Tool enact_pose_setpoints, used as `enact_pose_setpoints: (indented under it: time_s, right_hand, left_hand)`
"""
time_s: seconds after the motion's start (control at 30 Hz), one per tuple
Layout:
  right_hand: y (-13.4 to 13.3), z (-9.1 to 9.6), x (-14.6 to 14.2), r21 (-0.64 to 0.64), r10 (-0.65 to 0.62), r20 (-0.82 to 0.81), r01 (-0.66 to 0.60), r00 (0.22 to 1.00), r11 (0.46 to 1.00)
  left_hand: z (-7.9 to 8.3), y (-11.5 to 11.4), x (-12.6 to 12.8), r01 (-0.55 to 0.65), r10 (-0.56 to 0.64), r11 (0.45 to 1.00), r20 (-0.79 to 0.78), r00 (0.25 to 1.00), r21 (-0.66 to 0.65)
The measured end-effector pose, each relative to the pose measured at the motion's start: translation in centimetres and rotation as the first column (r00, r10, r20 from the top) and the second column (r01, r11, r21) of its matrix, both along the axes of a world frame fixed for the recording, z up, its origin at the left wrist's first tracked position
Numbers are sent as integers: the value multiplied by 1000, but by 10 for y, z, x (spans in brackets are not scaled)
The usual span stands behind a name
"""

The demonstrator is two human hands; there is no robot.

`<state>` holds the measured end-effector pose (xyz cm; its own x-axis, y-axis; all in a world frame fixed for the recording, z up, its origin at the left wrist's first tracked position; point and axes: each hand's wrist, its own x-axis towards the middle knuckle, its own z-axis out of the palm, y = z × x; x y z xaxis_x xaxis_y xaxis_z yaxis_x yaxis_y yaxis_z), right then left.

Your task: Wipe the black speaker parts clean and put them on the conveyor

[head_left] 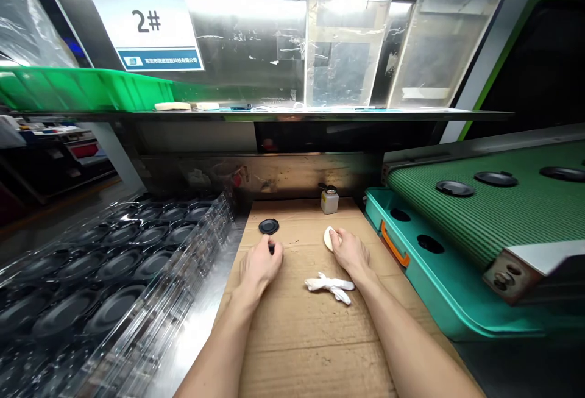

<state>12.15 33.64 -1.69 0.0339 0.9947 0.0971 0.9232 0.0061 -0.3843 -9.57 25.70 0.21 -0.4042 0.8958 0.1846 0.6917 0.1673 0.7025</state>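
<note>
My left hand (261, 262) is closed over the left side of the cardboard sheet (297, 337). Something dark shows between its thumb and fingers, mostly hidden. Just beyond these fingertips a round black plastic lid (269, 226) lies flat. My right hand (351, 252) grips a white round pad (328, 238) by its edge, at the right side of the cardboard. A crumpled white cloth (329, 285) lies between my forearms. Behind the right hand stands a small bottle (329, 200) with a dark cap.
Clear plastic trays (150, 264) of black lids are stacked at left. At right, a green conveyor belt (457, 215) carries black parts above a teal bin (439, 285) with an orange handle (393, 245). A metal shelf (283, 116) bearing a green tray (86, 90) crosses the back.
</note>
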Motion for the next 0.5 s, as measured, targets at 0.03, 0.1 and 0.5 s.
enact_pose_setpoints:
  time_s: [0.03, 0.1, 0.5]
  right_hand:
    - [0, 0, 0, -2, 0, 1, 0, 1000, 1000]
    - [0, -1, 0, -7, 1, 2, -1, 1000, 1000]
    - [3, -5, 1, 15, 11, -32, -10, 999, 1000]
  left_hand:
    - [-3, 2, -7, -38, 31, 998, -118, 993, -57]
    - [-8, 3, -15, -61, 32, 994, -286, 958, -93]
    - [-9, -7, -26, 62, -82, 993, -222, 971, -98]
